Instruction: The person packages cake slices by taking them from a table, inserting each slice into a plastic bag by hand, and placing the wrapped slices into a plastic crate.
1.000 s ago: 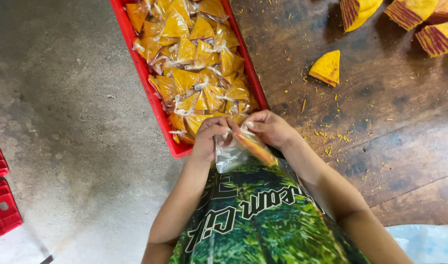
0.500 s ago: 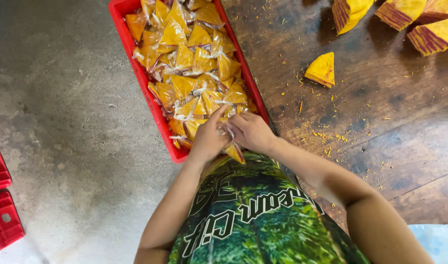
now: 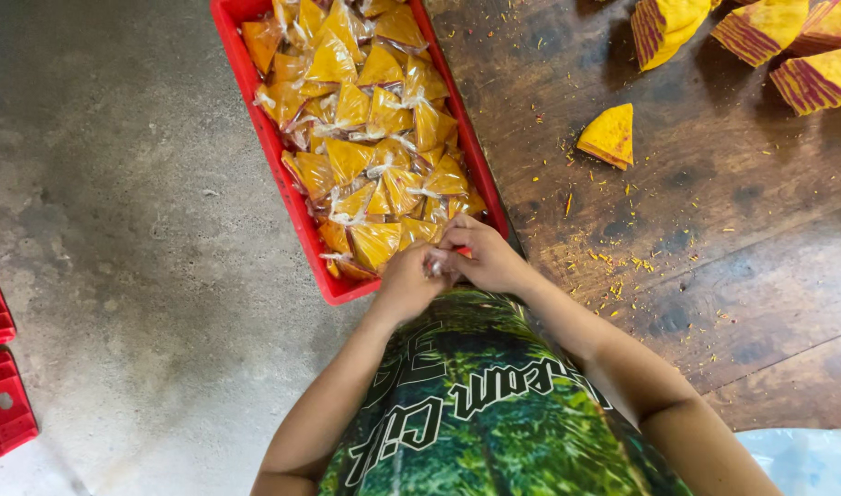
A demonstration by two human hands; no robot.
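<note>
At far left I note red crates (image 3: 0,367) on the concrete floor (image 3: 117,230), well apart from the work. Next comes the red tray (image 3: 296,207), long and narrow, standing on the floor against the edge of the tabletop (image 3: 714,257) and filled with small clear packets (image 3: 374,138) of orange-yellow wedges, each tied at the neck. My left hand (image 3: 406,280) is at the tray's near corner, fingers pinched together on the neck of a packet; the packet's body is hidden behind both hands, so I can place it only as between them, just over the near rim. My right hand (image 3: 485,257) meets the left, fingers closed on the same whitish neck (image 3: 434,266), with a speck of red showing beside it that may be a band; I cannot tell. In my judgement the tie is the step in hand, and doing it well calls for a firm twist of the neck close above the contents, held steady by one hand while the other winds, with both kept over the tray. To the right, the dark wooden tabletop carries scattered yellow crumbs (image 3: 622,266), one loose wedge (image 3: 611,136), and larger cut pieces (image 3: 760,28) with striped purple sides at the far edge.
</note>
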